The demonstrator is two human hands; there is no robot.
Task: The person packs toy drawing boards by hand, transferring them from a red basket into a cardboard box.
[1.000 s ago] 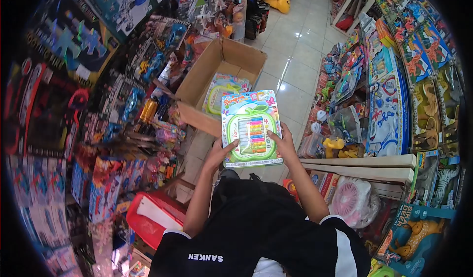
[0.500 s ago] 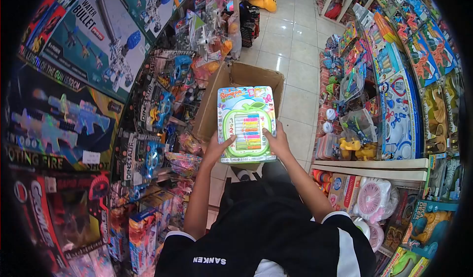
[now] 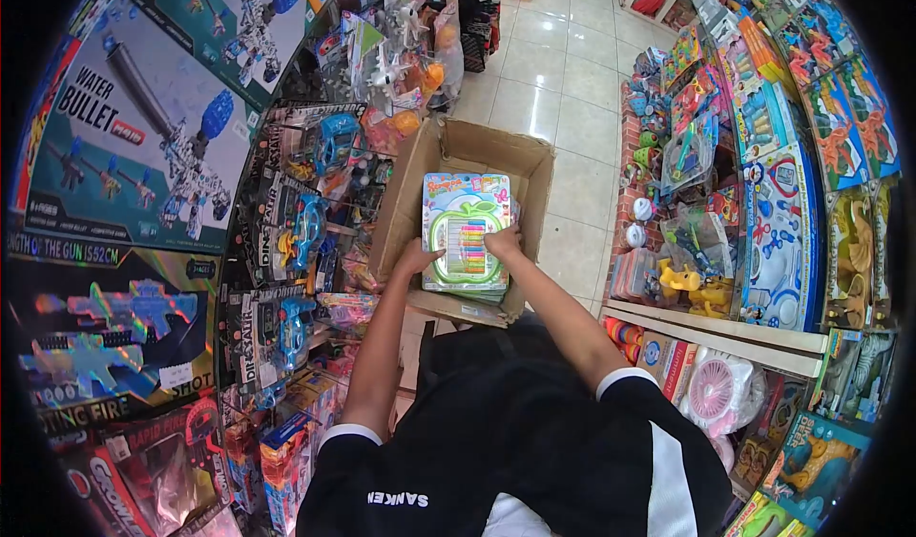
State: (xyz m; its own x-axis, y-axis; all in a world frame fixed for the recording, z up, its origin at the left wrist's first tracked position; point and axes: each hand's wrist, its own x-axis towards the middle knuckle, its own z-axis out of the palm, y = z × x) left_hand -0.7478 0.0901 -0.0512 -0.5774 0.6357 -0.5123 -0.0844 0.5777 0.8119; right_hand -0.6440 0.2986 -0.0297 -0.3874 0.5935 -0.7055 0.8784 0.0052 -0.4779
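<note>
A flat toy pack with a green apple-shaped frame and coloured rows (image 3: 468, 236) lies within the opening of a brown cardboard box (image 3: 396, 189). My left hand (image 3: 414, 258) grips the pack's left edge, with the thumb on its front. On the opposite edge, my right hand (image 3: 503, 242) has its thumb and fingers pressed against the pack. Edges of something similar show just under its lower side. The rest of the box's contents is hidden by the pack.
Shelves of boxed toys (image 3: 143, 117) and hanging packs (image 3: 305, 236) rise close on the left. On the right stand a shelf ledge (image 3: 716, 332) and a pink fan (image 3: 714, 386). A tiled floor (image 3: 572, 146) runs ahead.
Both hands have lowered the pack from above the box into its opening. The box's near edge now shows below the pack, and the view has shifted slightly.
</note>
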